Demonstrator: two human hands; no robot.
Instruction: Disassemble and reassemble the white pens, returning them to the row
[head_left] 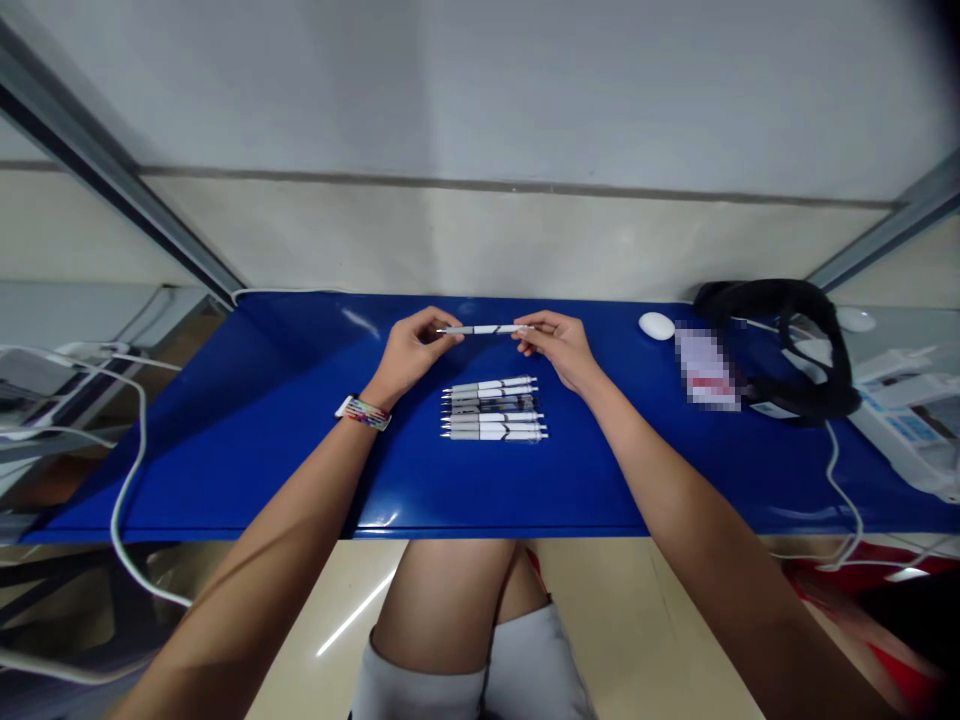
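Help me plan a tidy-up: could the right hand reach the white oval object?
Probably yes: nothing visible stands between the right hand and the white oval object, though that hand holds a pen.

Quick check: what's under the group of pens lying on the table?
The pens lie on the blue table, whose surface shows around them. The patch directly beneath is covered, so whether anything else lies there can't be seen.

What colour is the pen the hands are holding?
The held pen is white and grey with a little black, best seen in the head view.
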